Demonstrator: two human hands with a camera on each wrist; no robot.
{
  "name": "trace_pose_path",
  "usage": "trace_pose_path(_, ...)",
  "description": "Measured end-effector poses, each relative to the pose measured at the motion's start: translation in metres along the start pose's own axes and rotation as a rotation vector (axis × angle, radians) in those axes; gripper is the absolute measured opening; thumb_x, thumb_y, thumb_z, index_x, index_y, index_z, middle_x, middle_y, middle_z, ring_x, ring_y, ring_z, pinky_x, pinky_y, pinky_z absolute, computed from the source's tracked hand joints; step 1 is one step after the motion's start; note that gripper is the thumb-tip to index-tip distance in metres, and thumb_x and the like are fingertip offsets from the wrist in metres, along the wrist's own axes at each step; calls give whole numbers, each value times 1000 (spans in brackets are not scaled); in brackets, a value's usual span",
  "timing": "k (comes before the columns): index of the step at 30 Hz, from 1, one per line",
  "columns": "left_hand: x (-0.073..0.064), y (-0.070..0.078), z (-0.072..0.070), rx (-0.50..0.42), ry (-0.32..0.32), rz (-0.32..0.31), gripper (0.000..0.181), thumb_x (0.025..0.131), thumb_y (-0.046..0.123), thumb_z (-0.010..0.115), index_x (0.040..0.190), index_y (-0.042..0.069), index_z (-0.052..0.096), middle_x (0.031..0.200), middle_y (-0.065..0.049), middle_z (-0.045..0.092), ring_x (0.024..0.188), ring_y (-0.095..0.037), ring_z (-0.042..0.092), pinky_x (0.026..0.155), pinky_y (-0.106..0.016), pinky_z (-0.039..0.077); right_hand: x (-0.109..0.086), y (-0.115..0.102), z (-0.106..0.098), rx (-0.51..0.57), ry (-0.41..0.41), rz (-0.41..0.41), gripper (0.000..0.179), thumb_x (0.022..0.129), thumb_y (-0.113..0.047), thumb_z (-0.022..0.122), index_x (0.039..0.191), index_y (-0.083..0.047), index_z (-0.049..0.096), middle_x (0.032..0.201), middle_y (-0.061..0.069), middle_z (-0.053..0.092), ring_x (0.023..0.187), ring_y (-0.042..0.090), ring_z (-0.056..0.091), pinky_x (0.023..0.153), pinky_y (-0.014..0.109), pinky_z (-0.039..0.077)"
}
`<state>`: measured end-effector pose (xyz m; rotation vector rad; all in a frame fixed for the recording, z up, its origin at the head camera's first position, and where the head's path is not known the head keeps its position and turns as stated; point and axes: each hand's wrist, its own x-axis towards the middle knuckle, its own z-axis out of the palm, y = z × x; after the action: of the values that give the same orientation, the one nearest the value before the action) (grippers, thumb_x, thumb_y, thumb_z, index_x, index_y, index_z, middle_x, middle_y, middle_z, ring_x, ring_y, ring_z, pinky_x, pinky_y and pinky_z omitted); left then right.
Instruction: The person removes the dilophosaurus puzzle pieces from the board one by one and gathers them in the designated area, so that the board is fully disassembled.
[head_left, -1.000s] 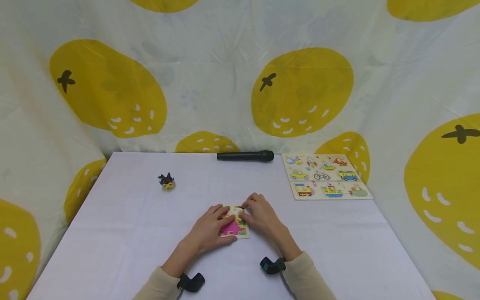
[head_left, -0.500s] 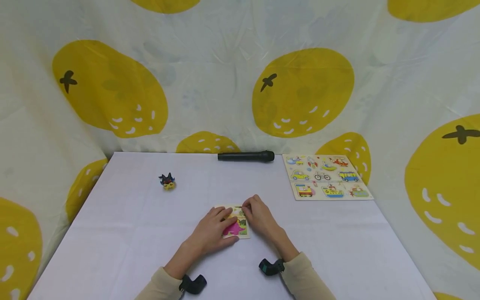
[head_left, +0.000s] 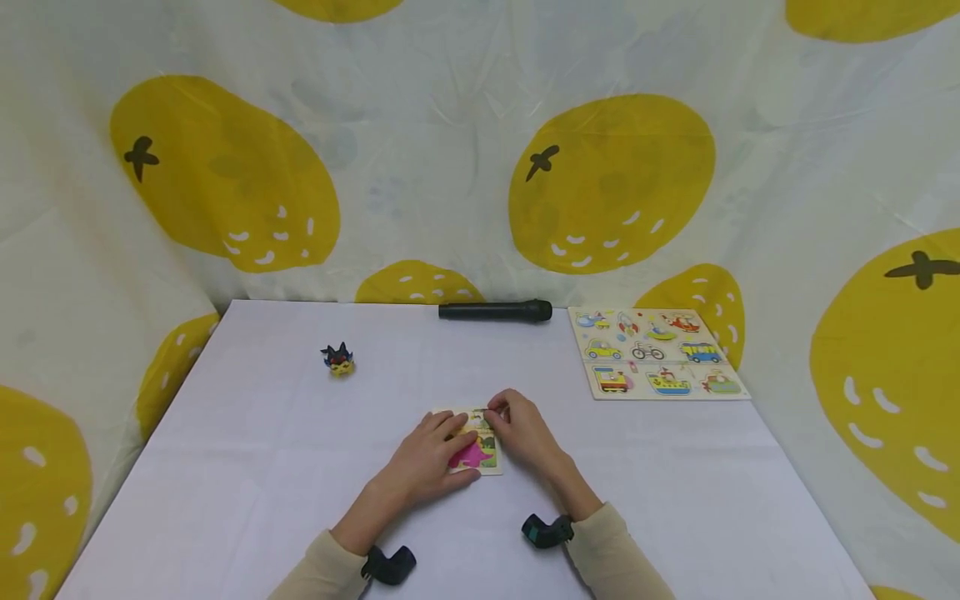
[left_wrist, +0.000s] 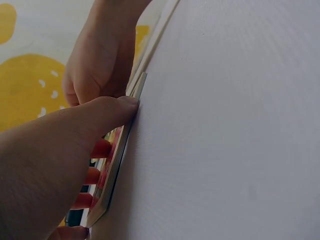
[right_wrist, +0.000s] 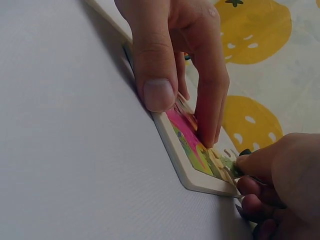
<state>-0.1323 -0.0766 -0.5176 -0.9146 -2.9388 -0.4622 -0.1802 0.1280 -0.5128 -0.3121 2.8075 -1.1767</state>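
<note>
The left hand [head_left: 429, 457], fingers spread, presses on the puzzle [head_left: 487, 454]; the right hand [head_left: 527, 431] pinches a piece [right_wrist: 236, 170] at its corner.

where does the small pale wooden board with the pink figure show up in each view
Head: the small pale wooden board with the pink figure is below centre, partly under the left hand.
Left wrist: the board slants left of centre, nearly edge-on.
Right wrist: the board slants just right of centre, pink showing.
Shared landmark: the left hand, its thumb at the board's edge.
</note>
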Motion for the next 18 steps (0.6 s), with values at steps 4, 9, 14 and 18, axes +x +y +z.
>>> trace_pose_path(4, 0, 0, -1, -6, -3, 4, 59, 91, 57, 64, 139, 22, 61, 152, -8, 50, 141, -31, 44, 119, -55, 34, 1, 2, -1, 35, -12, -14, 13, 96, -21, 67, 106, -13, 64, 88, -2, 63, 74, 10, 53, 62, 20, 44)
trace_pose_path(9, 0, 0, -2, -29, -24, -10, 60, 92, 59, 63, 140, 22, 60, 153, -6, 48, 144, -30, 42, 121, -53, 32, 1, 3, -6, 54, -49, -17, 17, 95, -20, 68, 110, -14, 64, 89, -3, 64, 76, 11, 54, 65, 20, 45)
trace_pose_path(14, 0, 0, -1, -40, -21, -2, 60, 92, 57, 64, 140, 21, 60, 153, -7, 49, 143, -29, 42, 121, -53, 32, 1, 2, -11, 76, -94, -3, 17, 95, -18, 68, 112, -15, 64, 91, -2, 65, 79, 12, 56, 68, 21, 48)
trace_pose_path(18, 0, -1, 0, -36, -20, -15, 61, 92, 58, 63, 140, 23, 59, 154, -5, 48, 144, -28, 41, 122, -52, 32, 8, 7, -15, 100, -74, 14, 17, 95, -18, 67, 113, -17, 64, 91, -3, 67, 78, 11, 58, 69, 22, 49)
